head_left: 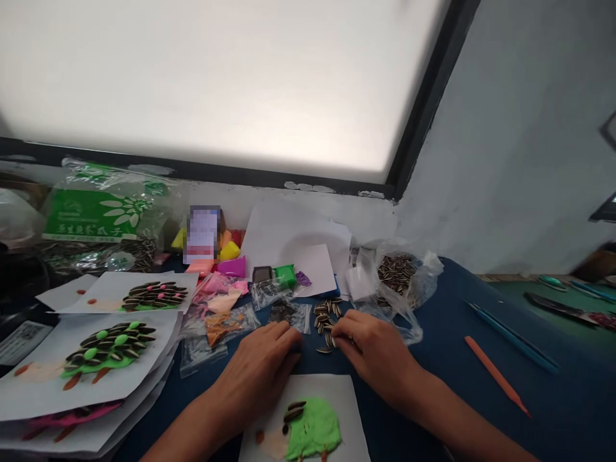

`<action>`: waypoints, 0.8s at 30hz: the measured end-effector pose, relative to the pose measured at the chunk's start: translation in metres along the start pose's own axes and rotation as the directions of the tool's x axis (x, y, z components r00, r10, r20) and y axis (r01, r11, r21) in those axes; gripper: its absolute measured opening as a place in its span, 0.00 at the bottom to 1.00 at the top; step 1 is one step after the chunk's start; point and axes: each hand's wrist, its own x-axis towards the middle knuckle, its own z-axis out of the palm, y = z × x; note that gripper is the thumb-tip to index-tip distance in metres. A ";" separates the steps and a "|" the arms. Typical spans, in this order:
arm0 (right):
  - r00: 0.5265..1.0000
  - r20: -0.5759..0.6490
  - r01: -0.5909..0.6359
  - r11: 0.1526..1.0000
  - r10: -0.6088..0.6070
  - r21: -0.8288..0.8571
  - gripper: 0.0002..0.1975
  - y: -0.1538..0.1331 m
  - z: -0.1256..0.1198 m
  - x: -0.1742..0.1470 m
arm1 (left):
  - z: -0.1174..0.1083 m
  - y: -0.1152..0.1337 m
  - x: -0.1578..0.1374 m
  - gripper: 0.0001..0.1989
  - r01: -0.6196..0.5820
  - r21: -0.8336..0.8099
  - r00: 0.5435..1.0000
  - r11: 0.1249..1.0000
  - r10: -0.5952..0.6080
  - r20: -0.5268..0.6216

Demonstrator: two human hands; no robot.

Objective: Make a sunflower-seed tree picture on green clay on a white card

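Observation:
My right hand (373, 350) reaches to a small pile of striped sunflower seeds (327, 314), thumb and forefinger closed on a seed at its edge. To the left, my left hand (267, 359) is curled with its fingertips turned down and under, so whatever it may hold is hidden. Below and between both hands lies a white sheet (353, 417) bearing a hedgehog picture: a bright green clay body (315, 427), a pale clay face and a brown nose. A few seeds (293, 410) sit on the upper left of the green clay.
Finished-looking hedgehog sheets (110, 350) are stacked at left. Clay packets (224, 324) lie behind my left hand. A clear bag of seeds (397, 276) stands at back right, a green-labelled bag (91, 215) at back left. An orange tool (498, 375) and blue tweezers (513, 337) lie right.

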 end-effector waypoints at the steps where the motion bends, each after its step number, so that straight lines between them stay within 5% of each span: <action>1: 1.000 0.023 -0.002 1.000 0.002 0.016 0.08 0.001 0.000 0.000 | 0.000 0.000 0.000 0.08 0.002 0.003 1.000 1.000 -0.002 0.008; 5: 0.996 0.061 0.056 0.997 -0.058 0.043 0.06 -0.002 0.008 -0.002 | 0.002 -0.002 0.000 0.10 -0.015 -0.011 1.000 1.000 0.015 0.005; 13: 0.974 0.020 0.224 0.942 -0.226 -0.248 0.08 -0.007 0.032 0.003 | 0.002 -0.001 -0.002 0.12 -0.017 -0.015 1.000 1.000 0.016 -0.019; 18: 0.989 -0.012 0.146 0.976 -0.146 0.161 0.07 -0.010 0.018 0.002 | 0.001 -0.003 -0.003 0.12 -0.039 -0.095 0.996 0.995 0.031 -0.085; 24: 0.994 0.085 -0.112 0.752 0.074 0.650 0.09 -0.015 0.012 0.001 | -0.009 0.005 -0.001 0.05 -0.042 -0.262 0.972 0.964 -0.022 -0.234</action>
